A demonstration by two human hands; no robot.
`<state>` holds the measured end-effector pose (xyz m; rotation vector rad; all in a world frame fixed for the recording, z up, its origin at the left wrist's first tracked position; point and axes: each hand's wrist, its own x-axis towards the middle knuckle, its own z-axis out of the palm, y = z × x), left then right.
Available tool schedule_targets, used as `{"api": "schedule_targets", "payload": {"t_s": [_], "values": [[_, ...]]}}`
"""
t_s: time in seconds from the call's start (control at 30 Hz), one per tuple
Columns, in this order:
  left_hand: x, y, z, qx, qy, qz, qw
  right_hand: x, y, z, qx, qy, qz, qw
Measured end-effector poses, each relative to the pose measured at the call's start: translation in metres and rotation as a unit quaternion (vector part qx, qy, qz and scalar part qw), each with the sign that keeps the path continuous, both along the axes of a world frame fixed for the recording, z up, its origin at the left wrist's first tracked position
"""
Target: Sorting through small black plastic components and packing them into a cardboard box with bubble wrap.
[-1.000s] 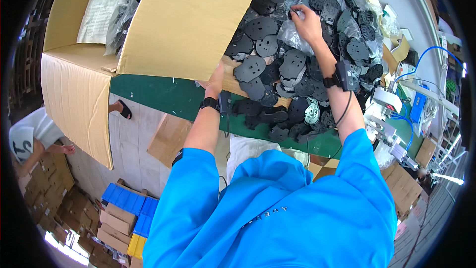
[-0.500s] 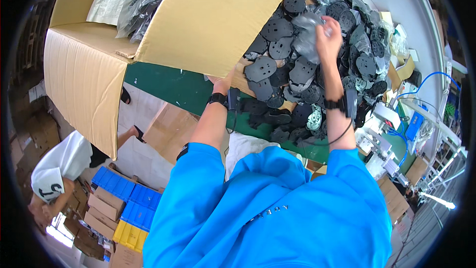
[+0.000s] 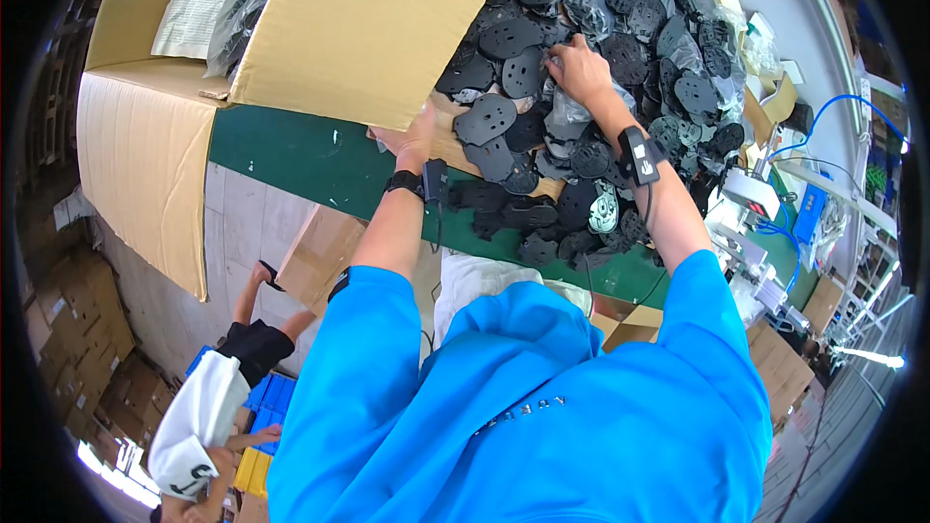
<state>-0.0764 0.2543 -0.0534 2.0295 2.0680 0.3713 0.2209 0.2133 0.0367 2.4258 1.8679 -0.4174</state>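
Observation:
My left hand [image 3: 411, 140] is at the lower corner of a large cardboard flap [image 3: 373, 29], gripping its edge; some fingers are hidden behind the cardboard. Bent over a heap of black, rounded plastic plates with holes [image 3: 511, 38], my right hand [image 3: 583, 76] has its fingers drawn together on a crumpled clear plastic bag [image 3: 567, 119]. Its fingertips are partly hidden among the plates. Several loose plates lie around both hands, and one pale green plate [image 3: 604, 208] stands out near the table's front edge.
The flap belongs to an open carton [image 3: 145, 87] with grey plastic bags inside. Everything rests on a green table [image 3: 291, 150]. Blue tubing and a metal device [image 3: 751, 192] stand at right. Behind on the left, another person [image 3: 208, 407] bends near blue and yellow bins [image 3: 271, 402].
My right hand has moved left and lowered onto the plates with the clear bag. My left hand and the flap have shifted slightly left. The other person has moved right.

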Motion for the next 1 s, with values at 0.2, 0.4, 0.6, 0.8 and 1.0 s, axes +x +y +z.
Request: {"api": "schedule_targets", "payload": {"t_s": [0.2, 0.4, 0.6, 0.8, 1.0], "values": [[-0.006, -0.002, 0.001, 0.028, -0.005, -0.023, 0.999, 0.011, 0.004, -0.004, -0.013, 0.003, -0.025, 1.0], [-0.012, -0.005, -0.021, 0.105, 0.014, -0.018, 0.994, 0.023, -0.013, 0.019, 0.169, 0.095, -0.049, 0.98], [-0.011, -0.003, -0.017, 0.055, -0.016, -0.013, 0.998, 0.019, -0.053, 0.063, 0.326, 0.08, -0.234, 0.912], [-0.011, -0.002, -0.024, 0.038, -0.035, -0.005, 0.999, 0.044, -0.053, 0.07, 0.243, 0.131, -0.14, 0.951], [-0.012, -0.005, -0.023, 0.119, 0.012, -0.023, 0.992, 0.068, -0.075, 0.051, 0.039, 0.031, -0.127, 0.991]]}}
